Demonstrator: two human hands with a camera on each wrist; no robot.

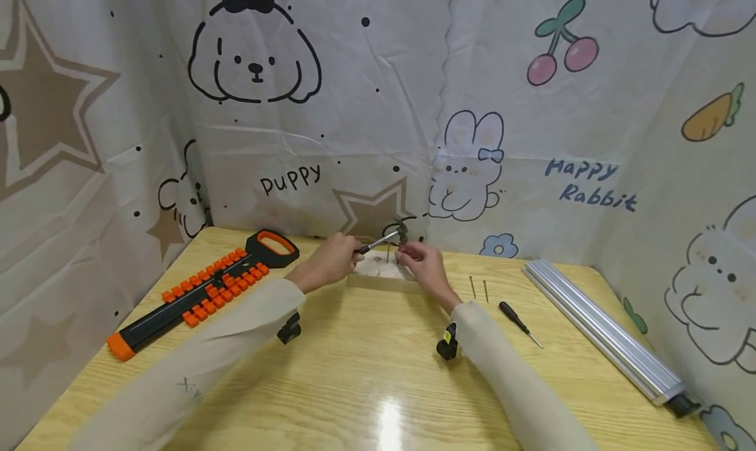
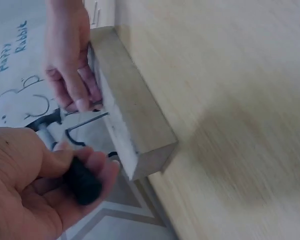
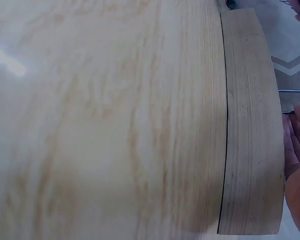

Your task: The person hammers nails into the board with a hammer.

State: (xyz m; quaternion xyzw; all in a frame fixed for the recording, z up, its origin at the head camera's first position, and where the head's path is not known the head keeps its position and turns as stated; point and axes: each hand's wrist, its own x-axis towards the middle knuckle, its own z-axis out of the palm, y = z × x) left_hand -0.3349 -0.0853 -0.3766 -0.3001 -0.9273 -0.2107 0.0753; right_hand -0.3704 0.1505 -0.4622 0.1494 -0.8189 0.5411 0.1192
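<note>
My left hand (image 1: 335, 257) grips a small hammer (image 1: 402, 232) by its black handle (image 2: 82, 182), with the head raised over a pale wooden block (image 1: 378, 283). One nail (image 1: 388, 253) stands upright from the block's top. Beside it, my right hand (image 1: 426, 265) pinches a second nail (image 3: 288, 112) between thumb and finger, its lower end at the block's face. Most of this nail is hidden by the fingers. In the head view, the hammer head is right above the right fingertips.
Two loose nails (image 1: 485, 291) and a black-handled screwdriver (image 1: 514, 316) lie right of the block. A silver metal rail (image 1: 602, 329) lies along the right edge. On the left is a black rack (image 1: 171, 316) with orange clips. A printed cloth (image 1: 366, 109) hangs behind.
</note>
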